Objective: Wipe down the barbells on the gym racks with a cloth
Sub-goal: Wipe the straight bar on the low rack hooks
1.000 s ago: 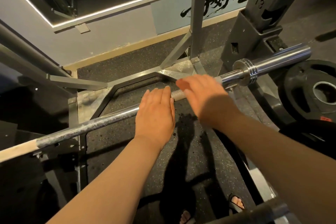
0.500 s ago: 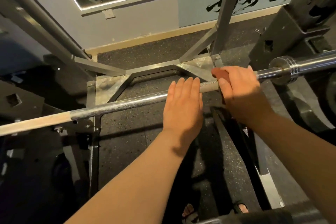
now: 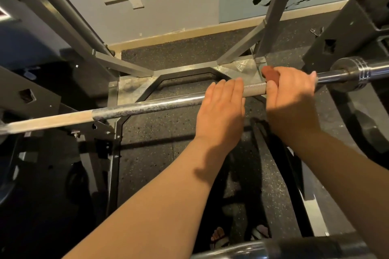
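A steel barbell (image 3: 147,106) runs across the view from lower left to upper right, resting on the rack. My left hand (image 3: 221,109) lies over the bar near its middle, fingers straight and together. My right hand (image 3: 292,99) sits just to its right, fingers wrapped over the bar with a reddish-brown cloth (image 3: 270,74) under them; a corner of the cloth shows beyond the fingertips. A short knurled stretch of bar (image 3: 254,89) shows between the two hands. The bar's collar and sleeve (image 3: 353,73) lie right of my right hand.
Grey steel rack uprights (image 3: 271,12) and a hexagonal base frame (image 3: 189,69) stand behind the bar on speckled rubber flooring. A black rack post (image 3: 345,33) rises at the right. Another dark bar (image 3: 273,247) crosses the bottom edge. My sandalled feet (image 3: 219,235) show below.
My right hand came down from above the bar and wrapped over it with the cloth. The left hand stayed on the bar. The view shifted so the bar sits further right.
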Demonstrator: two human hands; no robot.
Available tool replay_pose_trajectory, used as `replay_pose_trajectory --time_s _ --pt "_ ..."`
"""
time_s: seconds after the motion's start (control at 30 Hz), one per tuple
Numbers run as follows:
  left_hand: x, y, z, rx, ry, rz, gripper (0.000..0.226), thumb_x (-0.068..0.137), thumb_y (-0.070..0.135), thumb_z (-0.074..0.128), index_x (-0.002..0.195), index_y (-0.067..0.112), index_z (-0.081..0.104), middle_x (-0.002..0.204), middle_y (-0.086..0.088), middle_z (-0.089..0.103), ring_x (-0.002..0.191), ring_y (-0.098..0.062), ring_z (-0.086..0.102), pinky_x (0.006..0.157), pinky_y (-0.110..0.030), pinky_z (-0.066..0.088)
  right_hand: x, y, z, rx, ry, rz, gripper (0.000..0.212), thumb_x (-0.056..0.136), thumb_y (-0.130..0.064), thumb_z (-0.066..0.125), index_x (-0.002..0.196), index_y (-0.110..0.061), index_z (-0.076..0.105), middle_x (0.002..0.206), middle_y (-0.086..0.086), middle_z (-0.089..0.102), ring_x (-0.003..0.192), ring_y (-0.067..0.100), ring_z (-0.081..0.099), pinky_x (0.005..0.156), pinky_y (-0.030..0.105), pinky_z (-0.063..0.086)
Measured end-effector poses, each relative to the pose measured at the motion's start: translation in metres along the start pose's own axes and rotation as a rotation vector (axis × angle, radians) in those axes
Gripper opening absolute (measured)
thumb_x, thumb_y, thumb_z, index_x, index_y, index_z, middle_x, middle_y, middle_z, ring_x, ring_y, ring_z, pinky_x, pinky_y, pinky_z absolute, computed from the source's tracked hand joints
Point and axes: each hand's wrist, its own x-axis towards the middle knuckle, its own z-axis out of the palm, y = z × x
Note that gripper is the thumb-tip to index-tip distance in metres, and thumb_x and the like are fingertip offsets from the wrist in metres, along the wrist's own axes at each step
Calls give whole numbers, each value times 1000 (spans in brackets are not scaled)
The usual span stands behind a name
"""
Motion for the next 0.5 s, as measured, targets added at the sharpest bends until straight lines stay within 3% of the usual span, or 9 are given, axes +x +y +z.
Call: replay_pose_trajectory --time_s 0.07,0.17,0.3,0.4,0.5 --pt "-1 0 0 2 -1 -10 51 105 26 31 151 7 39 148 -8 49 141 -28 40 124 -43 19 -5 -24 9 -41 31 -21 27 101 -19 41 119 -9 58 111 11 58 110 35 52 119 58 25" --pt "-1 -2 -1 25 -23 1 53 105 27 30 154 8 36 154 -9 44 146 -27 35 125 -42 16 -10 -30 8 -13 -59 -154 29 100 -14 48 129 -11 53 121 11 56 120 32 48 122 52 21" --pt "-7 -3 -2 55 -12 -32 51 109 25 29 156 6 32 161 -13 34 151 -27 27 127 -41 11 0 16 -10 -138 -191 -337 43 109 -27 30 143 -9 50 132 10 57 125 28 51 125 47 19" --pt "-14 -1 -3 56 -11 -66 51 109 24 28 157 4 30 162 -14 32 152 -27 24 128 -42 9 -1 24 -10 -213 -108 -151 49 113 -29 18 139 -9 54 128 10 59 121 26 51 125 47 14" --pt "-13 2 -2 39 5 -102 50 110 23 29 156 4 32 162 -15 31 153 -28 23 128 -43 9 -8 -17 1 -185 -31 5 32 106 -15 33 127 -10 57 116 9 57 113 28 49 121 47 24"
